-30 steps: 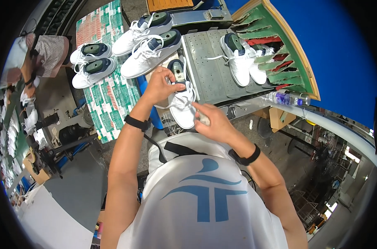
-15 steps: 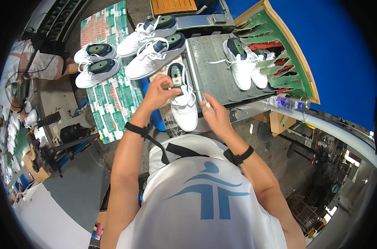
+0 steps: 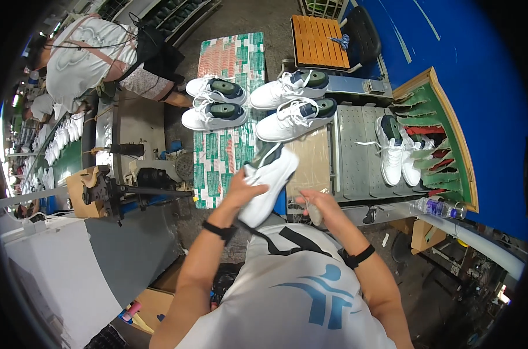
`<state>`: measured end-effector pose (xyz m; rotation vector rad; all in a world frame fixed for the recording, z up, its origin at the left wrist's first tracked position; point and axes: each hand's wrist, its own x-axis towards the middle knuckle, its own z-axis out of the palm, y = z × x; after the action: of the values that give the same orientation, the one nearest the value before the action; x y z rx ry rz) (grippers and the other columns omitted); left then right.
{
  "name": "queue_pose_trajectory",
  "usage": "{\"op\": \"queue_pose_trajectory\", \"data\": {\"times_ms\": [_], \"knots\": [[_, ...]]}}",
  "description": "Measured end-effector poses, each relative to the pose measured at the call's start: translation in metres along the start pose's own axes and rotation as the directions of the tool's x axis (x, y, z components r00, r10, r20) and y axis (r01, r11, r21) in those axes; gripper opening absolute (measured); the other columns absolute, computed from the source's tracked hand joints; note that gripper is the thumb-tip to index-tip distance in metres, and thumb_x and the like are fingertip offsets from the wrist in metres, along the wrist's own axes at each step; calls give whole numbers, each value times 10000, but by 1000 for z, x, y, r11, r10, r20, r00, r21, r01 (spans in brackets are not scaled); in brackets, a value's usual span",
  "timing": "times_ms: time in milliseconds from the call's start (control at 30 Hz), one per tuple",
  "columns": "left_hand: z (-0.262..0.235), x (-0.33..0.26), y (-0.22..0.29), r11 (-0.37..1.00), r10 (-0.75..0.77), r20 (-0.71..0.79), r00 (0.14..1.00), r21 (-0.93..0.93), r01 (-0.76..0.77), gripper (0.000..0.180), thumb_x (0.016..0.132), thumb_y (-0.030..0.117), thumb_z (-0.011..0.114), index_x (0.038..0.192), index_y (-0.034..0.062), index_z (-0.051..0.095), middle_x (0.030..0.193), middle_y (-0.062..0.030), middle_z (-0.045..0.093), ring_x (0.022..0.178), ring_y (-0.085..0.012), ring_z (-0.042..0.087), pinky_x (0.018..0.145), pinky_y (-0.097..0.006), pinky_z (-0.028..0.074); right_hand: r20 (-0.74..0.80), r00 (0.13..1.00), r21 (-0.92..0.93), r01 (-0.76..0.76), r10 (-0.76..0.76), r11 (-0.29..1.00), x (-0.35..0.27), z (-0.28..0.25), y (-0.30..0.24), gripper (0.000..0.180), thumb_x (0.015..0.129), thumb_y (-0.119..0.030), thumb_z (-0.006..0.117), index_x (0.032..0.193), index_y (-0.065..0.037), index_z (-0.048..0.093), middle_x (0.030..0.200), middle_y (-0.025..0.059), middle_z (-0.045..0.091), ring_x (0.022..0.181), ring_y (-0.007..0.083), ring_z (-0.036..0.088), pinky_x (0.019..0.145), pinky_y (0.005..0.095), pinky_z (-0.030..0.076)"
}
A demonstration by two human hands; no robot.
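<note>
At frame centre the left hand (image 3: 240,192) grips a white sneaker (image 3: 268,185), tilted with its sole turned up. Just right of it the right hand (image 3: 322,206) closes around a small pale object (image 3: 315,215). Above, two pairs of white sneakers (image 3: 258,102) rest on patterned sheets (image 3: 226,154); another pair (image 3: 396,150) sits on a grey perforated table (image 3: 357,157) at right

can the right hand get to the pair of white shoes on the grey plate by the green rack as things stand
Probably yes. The right hand hovers just short of the grey plate, and nothing stands between it and the white shoes, though it seems to hold something small.
</note>
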<state>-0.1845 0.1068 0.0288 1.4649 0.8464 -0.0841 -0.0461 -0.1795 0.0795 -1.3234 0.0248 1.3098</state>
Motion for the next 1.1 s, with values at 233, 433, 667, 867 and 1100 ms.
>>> {"op": "queue_pose_trajectory", "data": {"times_ms": [233,433,667,867,1100], "knots": [[-154,67,10,529,533,-32,845,793,-303,753,686,181,949,1369,35,666,1321,-231,725,1201,-432,702,1034,-453,559,62,989,-93,-128,134,987,-15,-31,21,596,1071,-331,599,1515,67,575,1268,124,746,930,159,677,858,300,565],[-14,89,46,427,743,-36,669,794,-432,599,794,-41,754,1380,15,649,1354,-232,681,1308,-468,580,1125,-522,442,-50,993,-37,-108,106,993,-45,-91,48,564,1088,-296,593,1541,38,567,1256,103,752,953,142,684,852,287,566],[388,98,50,901,354,156,922,207,-381,983,813,310,950,1556,-94,447,1511,-305,581,1415,-414,583,1216,-466,433,-242,970,-27,35,-40,999,-96,-150,56,364,1049,-212,602,1301,40,680,996,36,686,886,137,637,819,320,540],[527,168,106,978,65,-196,978,208,-23,1282,683,357,1019,1626,-68,262,1493,-321,591,1357,-469,617,1170,-455,479,-524,851,-75,-8,-33,997,-139,-170,103,378,1035,-212,675,1315,43,681,920,9,671,815,97,599,724,292,496],[351,128,91,934,-72,372,926,-301,194,438,892,58,833,1304,8,693,1139,-89,781,980,-192,766,863,-350,631,-446,895,144,36,32,989,-135,-174,78,454,1039,-196,662,1423,44,638,945,7,666,848,82,591,747,274,494]]}}
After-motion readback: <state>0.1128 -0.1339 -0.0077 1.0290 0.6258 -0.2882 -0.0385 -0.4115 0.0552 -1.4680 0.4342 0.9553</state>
